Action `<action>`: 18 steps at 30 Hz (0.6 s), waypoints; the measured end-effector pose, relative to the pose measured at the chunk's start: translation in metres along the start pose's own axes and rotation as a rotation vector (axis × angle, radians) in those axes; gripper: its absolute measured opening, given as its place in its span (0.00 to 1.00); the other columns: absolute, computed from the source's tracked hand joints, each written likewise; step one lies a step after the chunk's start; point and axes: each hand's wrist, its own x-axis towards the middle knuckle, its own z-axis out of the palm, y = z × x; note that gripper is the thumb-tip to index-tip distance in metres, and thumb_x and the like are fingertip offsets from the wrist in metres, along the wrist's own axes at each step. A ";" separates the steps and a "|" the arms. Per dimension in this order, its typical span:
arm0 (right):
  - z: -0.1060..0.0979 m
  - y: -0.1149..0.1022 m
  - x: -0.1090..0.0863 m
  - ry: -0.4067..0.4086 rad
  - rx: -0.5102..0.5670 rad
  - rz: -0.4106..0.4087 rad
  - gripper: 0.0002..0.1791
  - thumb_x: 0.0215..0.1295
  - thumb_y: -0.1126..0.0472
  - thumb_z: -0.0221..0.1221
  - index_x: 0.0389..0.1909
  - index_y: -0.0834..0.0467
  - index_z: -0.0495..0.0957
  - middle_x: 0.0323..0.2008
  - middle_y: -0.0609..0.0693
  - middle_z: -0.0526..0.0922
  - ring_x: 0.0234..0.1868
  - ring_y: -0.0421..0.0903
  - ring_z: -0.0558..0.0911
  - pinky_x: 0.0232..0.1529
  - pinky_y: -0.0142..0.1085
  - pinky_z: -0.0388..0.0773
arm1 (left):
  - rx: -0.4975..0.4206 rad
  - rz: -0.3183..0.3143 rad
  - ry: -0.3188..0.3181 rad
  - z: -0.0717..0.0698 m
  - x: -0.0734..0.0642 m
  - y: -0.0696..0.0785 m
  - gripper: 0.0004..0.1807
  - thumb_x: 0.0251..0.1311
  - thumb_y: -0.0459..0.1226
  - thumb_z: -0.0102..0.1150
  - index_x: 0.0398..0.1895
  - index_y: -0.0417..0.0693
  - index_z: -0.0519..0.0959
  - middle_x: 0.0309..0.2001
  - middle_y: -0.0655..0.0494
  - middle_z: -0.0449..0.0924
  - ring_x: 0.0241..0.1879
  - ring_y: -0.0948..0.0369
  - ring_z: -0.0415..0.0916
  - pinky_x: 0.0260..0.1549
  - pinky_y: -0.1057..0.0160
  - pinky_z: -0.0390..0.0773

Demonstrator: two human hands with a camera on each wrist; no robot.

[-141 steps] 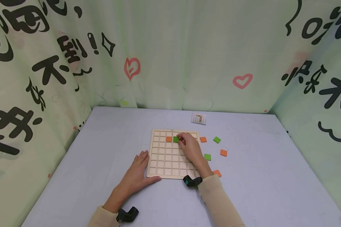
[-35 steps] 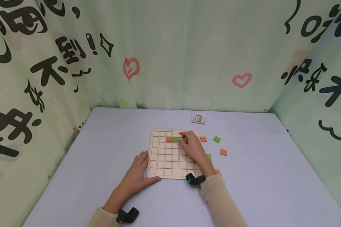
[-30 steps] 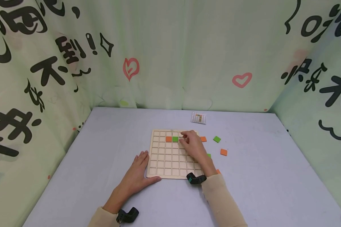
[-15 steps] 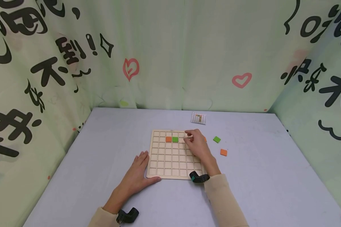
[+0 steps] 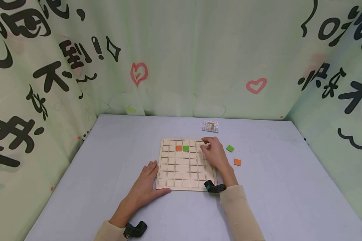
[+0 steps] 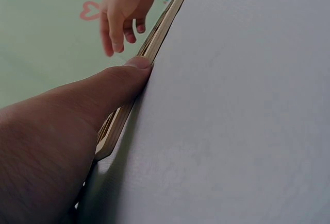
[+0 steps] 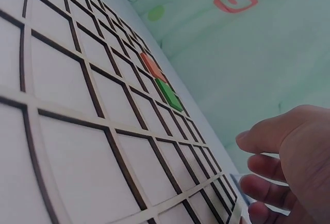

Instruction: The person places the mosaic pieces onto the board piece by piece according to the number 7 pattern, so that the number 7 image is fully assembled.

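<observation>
A square wooden grid board [image 5: 181, 174] lies on the table. In its second row from the back, an orange tile [image 5: 179, 148] and a green tile [image 5: 185, 148] sit in neighbouring cells. My left hand [image 5: 144, 184] rests at the board's near left corner, fingers extended along the left side; in the left wrist view its thumb [image 6: 116, 82] presses on the near edge. Over the far right corner is my right hand [image 5: 215, 153], fingers loosely bent, thumb and index apart. In the right wrist view that hand [image 7: 309, 167] shows nothing between its fingers.
Right of the board lie a loose green tile [image 5: 230, 148] and a loose orange tile [image 5: 237, 162]. A small card with a coloured grid pattern [image 5: 210, 126] lies behind the board. Curtains [image 5: 181, 67] with writing enclose the table.
The right hand has let go of the green tile, now flat in its cell, and moved rightward across the board. Its arm now hides tiles seen earlier at the right. The left hand stays put.
</observation>
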 end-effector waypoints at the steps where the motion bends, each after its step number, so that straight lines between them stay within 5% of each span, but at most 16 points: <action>1: -0.001 0.001 0.000 0.004 -0.002 0.005 0.22 0.72 0.58 0.58 0.63 0.62 0.76 0.54 0.60 0.77 0.46 0.53 0.80 0.46 0.47 0.82 | 0.000 0.000 0.000 0.000 0.000 0.000 0.59 0.51 0.64 0.68 0.76 0.36 0.58 0.78 0.42 0.55 0.80 0.48 0.47 0.80 0.48 0.50; 18: -0.014 0.011 0.001 0.011 -0.031 0.093 0.23 0.72 0.58 0.56 0.64 0.62 0.75 0.56 0.61 0.76 0.46 0.53 0.77 0.45 0.42 0.80 | 0.004 -0.008 0.000 0.001 0.000 0.000 0.59 0.51 0.64 0.68 0.76 0.36 0.58 0.78 0.42 0.54 0.80 0.48 0.47 0.80 0.48 0.49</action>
